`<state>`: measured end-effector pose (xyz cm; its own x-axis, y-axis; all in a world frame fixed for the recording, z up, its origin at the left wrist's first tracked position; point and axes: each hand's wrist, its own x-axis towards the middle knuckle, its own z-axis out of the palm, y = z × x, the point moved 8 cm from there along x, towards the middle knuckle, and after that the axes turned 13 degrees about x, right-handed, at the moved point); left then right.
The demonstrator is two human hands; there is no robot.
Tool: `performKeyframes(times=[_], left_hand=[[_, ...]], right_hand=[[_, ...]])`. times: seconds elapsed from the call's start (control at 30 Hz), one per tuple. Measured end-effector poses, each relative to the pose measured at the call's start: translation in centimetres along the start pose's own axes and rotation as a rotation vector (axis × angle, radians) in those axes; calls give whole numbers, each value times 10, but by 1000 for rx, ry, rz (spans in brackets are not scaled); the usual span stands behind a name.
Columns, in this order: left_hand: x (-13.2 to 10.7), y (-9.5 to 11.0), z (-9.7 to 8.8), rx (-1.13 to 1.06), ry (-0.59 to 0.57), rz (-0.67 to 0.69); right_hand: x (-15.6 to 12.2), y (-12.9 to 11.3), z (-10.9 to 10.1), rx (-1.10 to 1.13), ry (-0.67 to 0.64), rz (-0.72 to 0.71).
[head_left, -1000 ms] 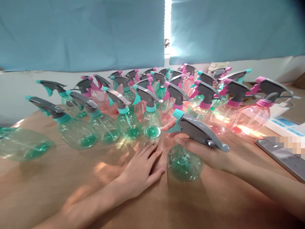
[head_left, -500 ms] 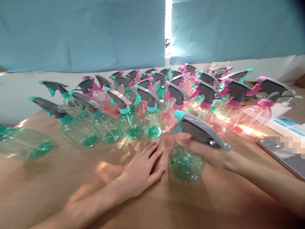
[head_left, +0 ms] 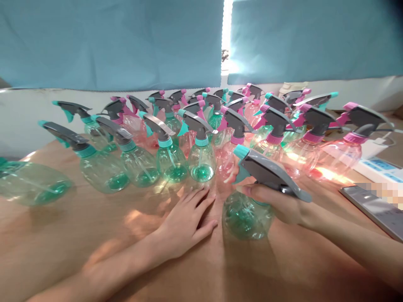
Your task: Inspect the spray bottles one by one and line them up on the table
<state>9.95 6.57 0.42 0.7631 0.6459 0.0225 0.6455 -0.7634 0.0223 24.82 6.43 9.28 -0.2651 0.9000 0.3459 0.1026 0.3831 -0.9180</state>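
Note:
My right hand [head_left: 277,201] is wrapped round the neck of a green spray bottle [head_left: 247,218] with a grey head and teal nozzle. The bottle is upright or nearly so, low over the table; whether its base touches the wood I cannot tell. Some fingers are beside the teal trigger, partly hidden behind the head. Flat on the wooden table [head_left: 176,272] lies my left hand [head_left: 185,220], fingers stretched and holding nothing. Just beyond its fingertips stands another green spray bottle [head_left: 202,161].
Several green and pink spray bottles stand in rows behind my hands, among them a pink one [head_left: 341,153]. At the far left is a green bottle [head_left: 34,182]. A phone [head_left: 374,209] and a white power strip [head_left: 374,165] lie at right. Blue blinds [head_left: 110,42] hang behind.
The view has shifted slightly. My right hand's fingers near the trigger have drawn in a little, and the sprayer head sits slightly further right. My left hand has stayed flat.

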Motion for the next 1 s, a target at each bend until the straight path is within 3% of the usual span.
performKeyframes(times=[0.23, 1.0], left_hand=[[1, 2, -1, 18, -5, 9], [1, 0, 0, -5, -3, 5]], right_hand=[[0, 9, 2, 121, -27, 58], [1, 4, 4, 108, 20, 47]])
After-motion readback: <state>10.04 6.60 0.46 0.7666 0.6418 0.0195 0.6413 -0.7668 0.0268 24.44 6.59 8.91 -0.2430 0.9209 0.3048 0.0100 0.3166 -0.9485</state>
